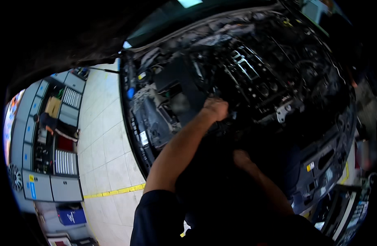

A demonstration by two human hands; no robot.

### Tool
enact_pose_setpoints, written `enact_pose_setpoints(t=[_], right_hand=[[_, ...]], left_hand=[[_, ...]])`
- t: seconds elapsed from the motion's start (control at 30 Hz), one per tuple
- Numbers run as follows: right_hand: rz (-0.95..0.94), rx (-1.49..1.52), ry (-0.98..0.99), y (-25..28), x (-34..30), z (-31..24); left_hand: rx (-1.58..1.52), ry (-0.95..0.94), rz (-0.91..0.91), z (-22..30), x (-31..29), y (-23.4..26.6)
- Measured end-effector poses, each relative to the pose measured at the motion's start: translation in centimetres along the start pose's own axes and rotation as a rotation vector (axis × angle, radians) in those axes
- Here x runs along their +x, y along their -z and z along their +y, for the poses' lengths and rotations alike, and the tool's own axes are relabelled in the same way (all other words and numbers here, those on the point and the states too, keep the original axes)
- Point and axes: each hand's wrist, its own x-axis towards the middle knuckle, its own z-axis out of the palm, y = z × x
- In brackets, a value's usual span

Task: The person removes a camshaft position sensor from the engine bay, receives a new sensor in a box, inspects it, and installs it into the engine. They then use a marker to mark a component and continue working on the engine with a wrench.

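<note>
Deep in a car's open engine bay, my left hand is closed like a fist beside a black plastic housing. Whatever its fingers hold, if anything, is hidden. Dark hoses and parts surround it. My right hand is lower and nearer to me, toward the front of the bay. Deep shadow swallows its fingers, so their grip does not show. Right of my left hand lies the dark engine, with shiny metal parts on top. A pale metal bracket sits at the engine's near side.
The raised hood hangs overhead at the left. A blue cap stands near the left fender. Farther left, a person is at grey workshop cabinets, beyond a tiled floor with a yellow line. A rack stands at the lower right.
</note>
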Motion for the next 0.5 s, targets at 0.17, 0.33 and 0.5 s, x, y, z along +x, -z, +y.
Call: enact_pose_setpoints(t=[0.17, 0.33, 0.5], right_hand=[[0.19, 0.317, -0.09, 4.3, -2.5, -2.2], [0.231, 0.296, -0.06, 3.1, -2.4, -2.3], [-0.002, 0.276, 0.001, 3.8, -2.8, -2.9]], left_hand=[[0.031, -0.003, -0.005, 0.5, -0.4, 0.6], [0.072, -0.016, 0.004, 1.0, -1.1, 1.4], [0.046, -0.025, 0.076, 1.3, -1.3, 1.2]])
